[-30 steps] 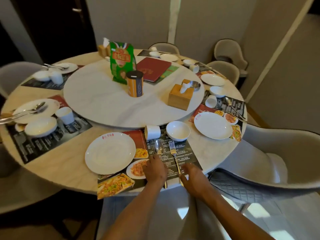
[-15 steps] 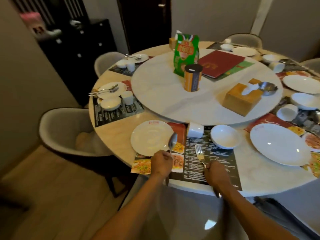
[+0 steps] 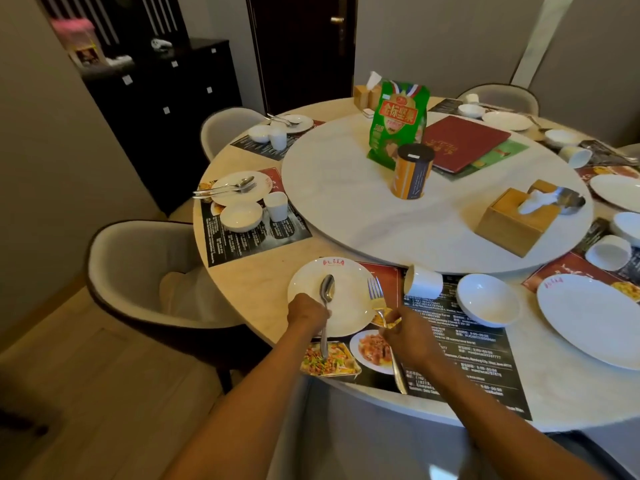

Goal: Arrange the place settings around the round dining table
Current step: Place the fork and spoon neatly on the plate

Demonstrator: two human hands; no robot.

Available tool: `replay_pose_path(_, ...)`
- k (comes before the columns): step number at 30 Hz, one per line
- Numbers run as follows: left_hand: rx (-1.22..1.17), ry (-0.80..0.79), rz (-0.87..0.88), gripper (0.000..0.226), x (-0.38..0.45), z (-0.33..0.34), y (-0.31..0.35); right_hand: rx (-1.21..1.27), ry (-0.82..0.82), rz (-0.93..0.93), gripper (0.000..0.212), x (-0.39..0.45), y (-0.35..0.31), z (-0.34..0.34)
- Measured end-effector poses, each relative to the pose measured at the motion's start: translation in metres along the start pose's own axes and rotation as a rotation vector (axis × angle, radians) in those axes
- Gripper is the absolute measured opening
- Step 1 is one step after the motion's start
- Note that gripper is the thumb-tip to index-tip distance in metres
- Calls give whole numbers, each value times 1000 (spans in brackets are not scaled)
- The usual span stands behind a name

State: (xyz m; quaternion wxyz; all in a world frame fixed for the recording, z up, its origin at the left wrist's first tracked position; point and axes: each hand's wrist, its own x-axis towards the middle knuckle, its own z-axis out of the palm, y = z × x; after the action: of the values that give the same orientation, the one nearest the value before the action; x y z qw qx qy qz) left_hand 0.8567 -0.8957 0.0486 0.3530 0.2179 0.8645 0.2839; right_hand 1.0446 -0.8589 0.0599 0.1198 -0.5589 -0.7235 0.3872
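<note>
I see the round counter point(image 3: 256, 292), pale marbled stone with a smooth matte face. On it sits a white circular turntable point(image 3: 346, 202) carrying a green foil snack bag point(image 3: 398, 119), a cylindrical tin point(image 3: 412, 174) and a square wooden tissue box point(image 3: 512, 223).

Landmark: the glossy white dinner plate point(image 3: 346, 306) at the counter's near edge, lying on a dark printed placemat point(image 3: 460, 358).

Right of the plate, a white bowl point(image 3: 488, 299) stands upright, nothing visible in it; between them a white cup point(image 3: 423, 280) lies on its side.

My left hand point(image 3: 306, 311) grips a steel spoon point(image 3: 327, 292), bowl over the plate, long axis pointing away from me. My right hand point(image 3: 405, 341) pinches a steel fork point(image 3: 375, 292) at the plate's right rim, tines pointing away.
</note>
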Motion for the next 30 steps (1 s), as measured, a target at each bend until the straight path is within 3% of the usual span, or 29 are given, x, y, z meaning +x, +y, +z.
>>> replay_pose_path(6, 85, -12, 42, 43, 9, 0, -5, 37, -5, 57, 30, 30, -33, 47)
replay_pose_path(22, 89, -60, 107, 43, 23, 0, -13, -30, 66, 59, 26, 55, -46, 86)
replay_pose_path(27, 97, -48, 270, 31, 20, -13, -17, -14, 39, 39, 23, 48, -37, 77)
replay_pose_path(30, 94, -35, 441, 23, 17, -14, -14, 0, 105, -34, 23, 34, -22, 64)
